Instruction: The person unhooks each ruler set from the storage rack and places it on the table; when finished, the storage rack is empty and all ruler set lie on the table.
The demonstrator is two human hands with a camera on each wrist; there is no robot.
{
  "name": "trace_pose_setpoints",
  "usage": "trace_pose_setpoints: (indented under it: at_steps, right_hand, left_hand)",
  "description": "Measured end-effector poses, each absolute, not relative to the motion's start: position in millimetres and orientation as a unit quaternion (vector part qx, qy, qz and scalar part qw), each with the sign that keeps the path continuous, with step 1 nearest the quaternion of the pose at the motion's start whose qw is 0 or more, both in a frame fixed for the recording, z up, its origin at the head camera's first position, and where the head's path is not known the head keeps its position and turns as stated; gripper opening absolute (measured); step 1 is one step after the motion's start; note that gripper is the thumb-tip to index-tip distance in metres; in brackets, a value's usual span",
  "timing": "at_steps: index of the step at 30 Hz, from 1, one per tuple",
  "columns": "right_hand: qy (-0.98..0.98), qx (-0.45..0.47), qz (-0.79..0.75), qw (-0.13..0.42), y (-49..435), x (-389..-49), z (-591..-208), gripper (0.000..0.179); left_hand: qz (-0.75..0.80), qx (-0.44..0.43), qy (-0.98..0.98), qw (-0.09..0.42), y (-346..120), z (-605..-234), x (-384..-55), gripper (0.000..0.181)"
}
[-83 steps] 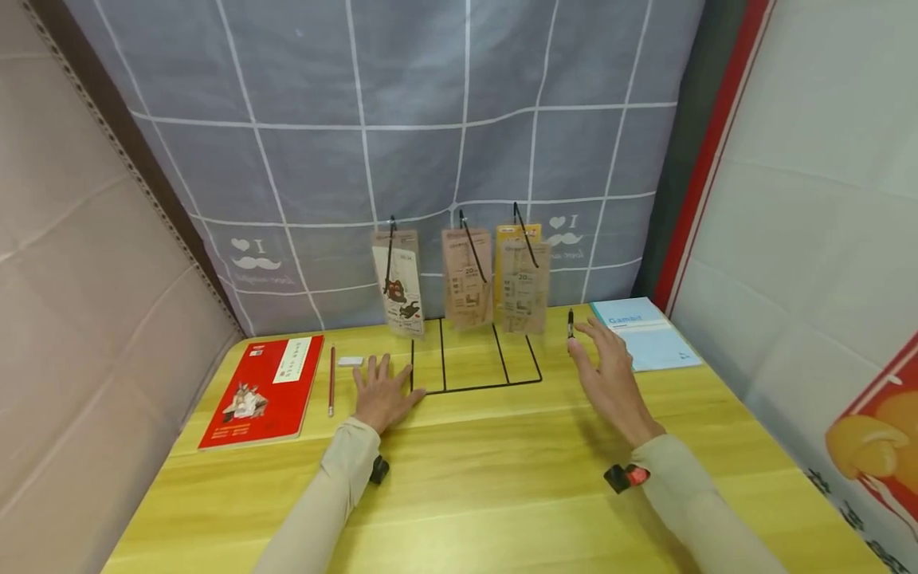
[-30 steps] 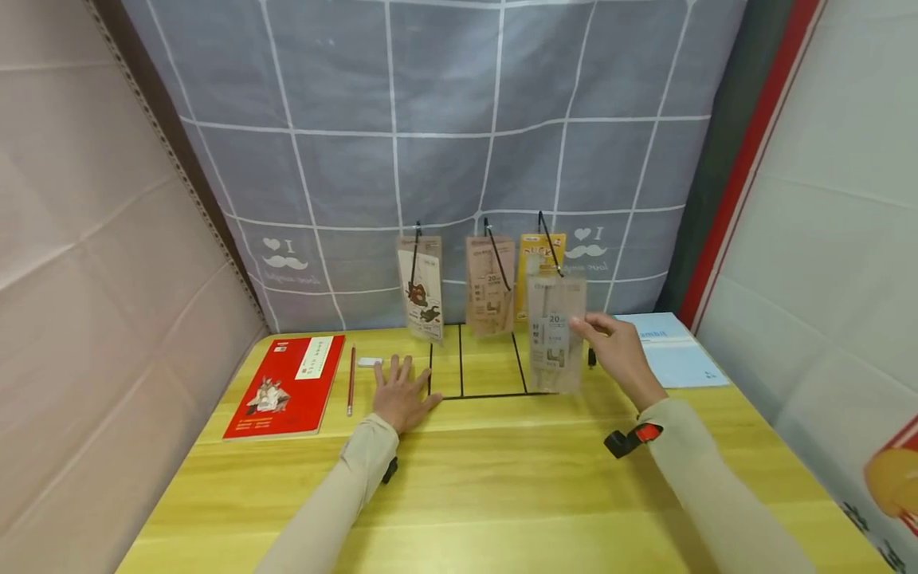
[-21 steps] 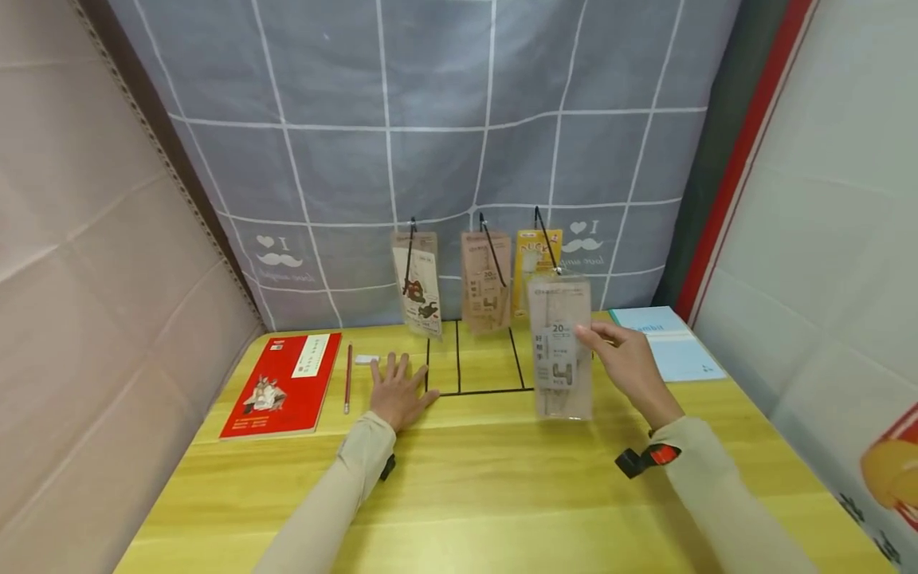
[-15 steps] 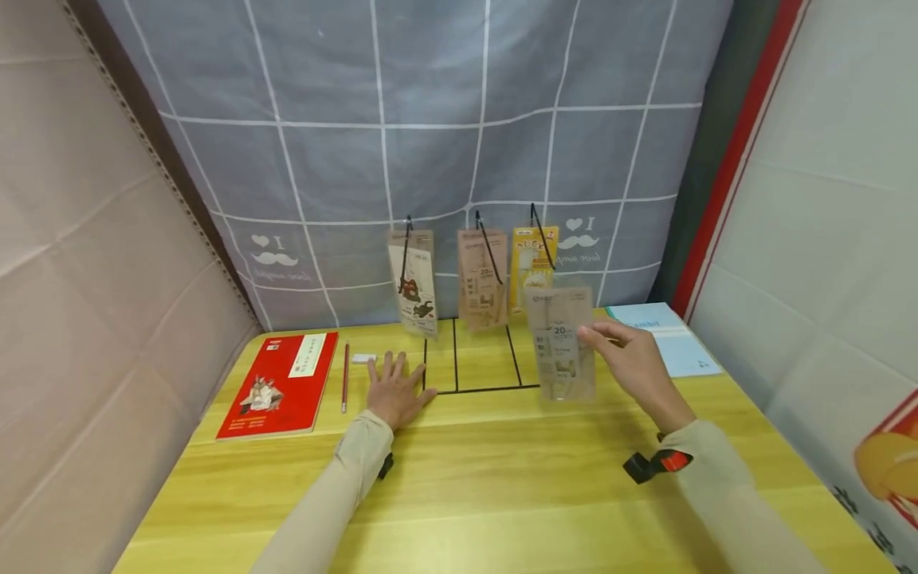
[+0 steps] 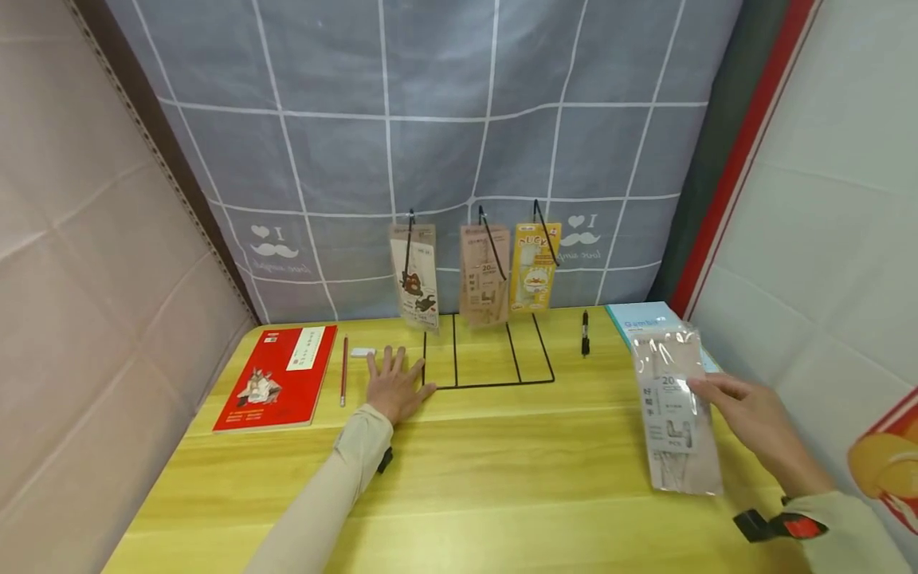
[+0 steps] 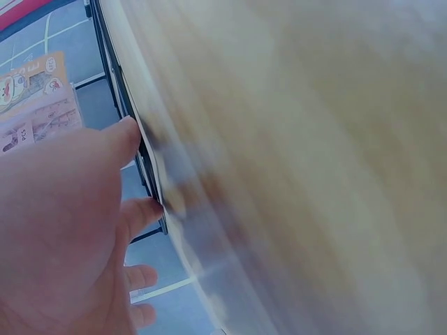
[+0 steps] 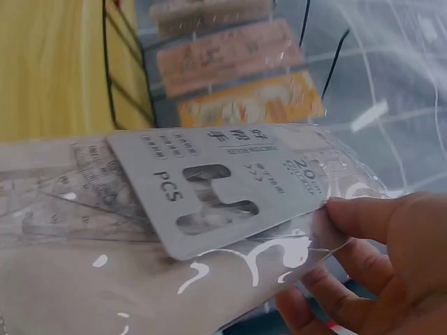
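My right hand pinches a clear packet of rulers by its right edge, thumb in front. The packet is off the hooks, above the table's right side. In the right wrist view, clear rulers and a printed card show inside it. My left hand rests with spread fingers on the table, at the left end of the black wire rack's base. From the rack's hooks hang a cream packet with brown cartoon figures, a pinkish ruler packet and a yellow packet.
A red notebook, a pencil and a white eraser lie left of the left hand. Right of the rack are a black pen and a light-blue notebook, partly behind the held packet. A grey curtain hangs behind.
My right hand has taken the front ruler packet off the right hook and carried it right and toward me. The yellow packet behind it now shows fully. The left hand stays put.
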State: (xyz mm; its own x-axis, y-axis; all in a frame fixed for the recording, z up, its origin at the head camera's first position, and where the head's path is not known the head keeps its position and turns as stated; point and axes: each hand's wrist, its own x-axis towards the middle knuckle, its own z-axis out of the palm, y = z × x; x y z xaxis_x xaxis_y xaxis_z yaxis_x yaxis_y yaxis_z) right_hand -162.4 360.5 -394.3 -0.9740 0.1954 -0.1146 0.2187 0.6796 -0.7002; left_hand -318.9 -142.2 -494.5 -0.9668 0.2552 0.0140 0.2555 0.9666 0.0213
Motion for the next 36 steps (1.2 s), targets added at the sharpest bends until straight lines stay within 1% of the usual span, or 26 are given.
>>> trace_pose_setpoints:
  at_steps: [5,7,10,13,16,23,26,33,36]
  right_hand:
    - [0.928,0.12,-0.346,0.066,389.0,-160.9,-410.3,0.082]
    - [0.931,0.115,-0.337,0.08,396.8,-161.4,-417.0,0.079]
    - [0.942,0.101,-0.31,0.078,406.2,-162.0,-426.2,0.072]
    - [0.95,0.089,-0.293,0.062,412.8,-161.3,-437.2,0.059]
    - [0.954,0.083,-0.283,0.053,417.5,-160.9,-449.8,0.052]
    - [0.951,0.102,-0.282,0.076,426.9,-167.3,-471.7,0.055]
    - [0.952,0.107,-0.278,0.076,427.6,-168.1,-476.7,0.051]
    - [0.954,0.127,-0.257,0.087,424.0,-167.8,-475.0,0.065]
    - [0.955,0.137,-0.246,0.095,422.4,-167.5,-472.2,0.067]
  left_hand:
    - [-0.012,-0.125,-0.992,-0.01,-144.7,-494.3,-318.9,0.067]
    - [-0.013,-0.123,-0.992,-0.013,-144.8,-492.8,-317.9,0.067]
    - [-0.01,-0.123,-0.992,-0.014,-143.4,-489.7,-315.8,0.066]
    - [-0.008,-0.124,-0.992,-0.016,-142.0,-488.8,-314.4,0.066]
    - [-0.009,-0.127,-0.992,-0.011,-141.2,-490.7,-314.2,0.066]
    - [-0.009,-0.133,-0.991,0.009,-140.5,-491.5,-313.6,0.065]
    - [-0.009,-0.132,-0.991,0.007,-140.9,-491.2,-314.7,0.065]
    - [-0.01,-0.132,-0.991,0.003,-142.9,-493.5,-317.0,0.066]
    - [-0.011,-0.132,-0.991,0.0,-143.4,-494.4,-317.9,0.066]
